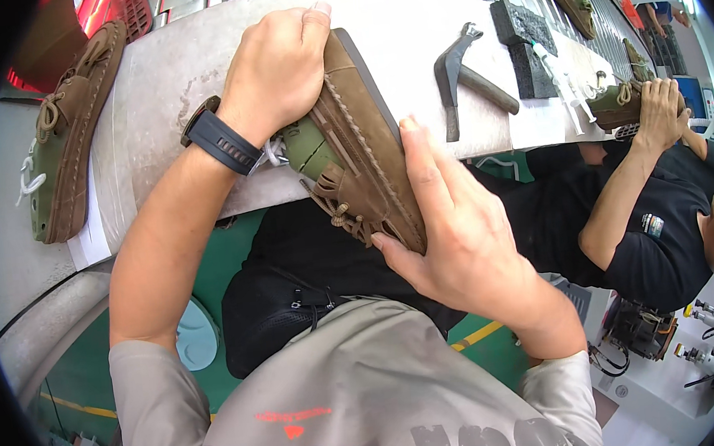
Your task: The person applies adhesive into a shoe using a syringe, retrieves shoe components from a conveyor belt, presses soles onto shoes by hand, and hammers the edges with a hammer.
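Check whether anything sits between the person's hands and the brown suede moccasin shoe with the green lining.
Nothing visible does. The left hand presses directly on the brown suede moccasin shoe near its heel, and the right hand grips its toe end. The grey-headed hammer lies apart on the white work surface.

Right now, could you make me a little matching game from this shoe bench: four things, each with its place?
Things:
1. held brown moccasin
2. hammer
3. second brown moccasin
4. black wristwatch

Places:
A. on the left wrist
B. lying alone at the bench's left end
C. between both hands
D. on the bench, right of the held shoe

Pairs: 1-C, 2-D, 3-B, 4-A
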`<move>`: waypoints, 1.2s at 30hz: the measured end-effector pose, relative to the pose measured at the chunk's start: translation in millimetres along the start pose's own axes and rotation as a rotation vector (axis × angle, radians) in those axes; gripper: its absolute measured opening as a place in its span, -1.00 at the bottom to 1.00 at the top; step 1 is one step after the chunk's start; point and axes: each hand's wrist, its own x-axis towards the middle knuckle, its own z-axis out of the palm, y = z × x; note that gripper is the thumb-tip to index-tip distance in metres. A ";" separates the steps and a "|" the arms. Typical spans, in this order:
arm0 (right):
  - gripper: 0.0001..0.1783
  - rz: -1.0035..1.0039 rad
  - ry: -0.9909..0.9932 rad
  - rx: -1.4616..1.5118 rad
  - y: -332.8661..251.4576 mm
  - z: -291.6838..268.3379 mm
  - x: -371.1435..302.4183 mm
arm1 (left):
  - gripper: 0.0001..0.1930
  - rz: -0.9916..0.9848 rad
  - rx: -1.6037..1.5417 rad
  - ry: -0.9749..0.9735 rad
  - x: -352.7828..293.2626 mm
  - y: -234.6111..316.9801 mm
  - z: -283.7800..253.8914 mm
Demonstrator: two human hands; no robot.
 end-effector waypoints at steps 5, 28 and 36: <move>0.21 -0.048 -0.037 -0.113 -4.6 -3.5 12.7 | -0.53 -0.023 -0.003 -0.012 0.0 3.0 -2.0; -0.06 0.031 0.405 0.383 29.8 20.7 -53.7 | -0.05 0.603 0.103 -0.377 -20.0 64.1 -21.1; 0.49 -0.193 0.534 0.392 26.6 46.6 -38.2 | -0.07 -0.470 -1.351 -0.076 -44.7 141.4 -51.6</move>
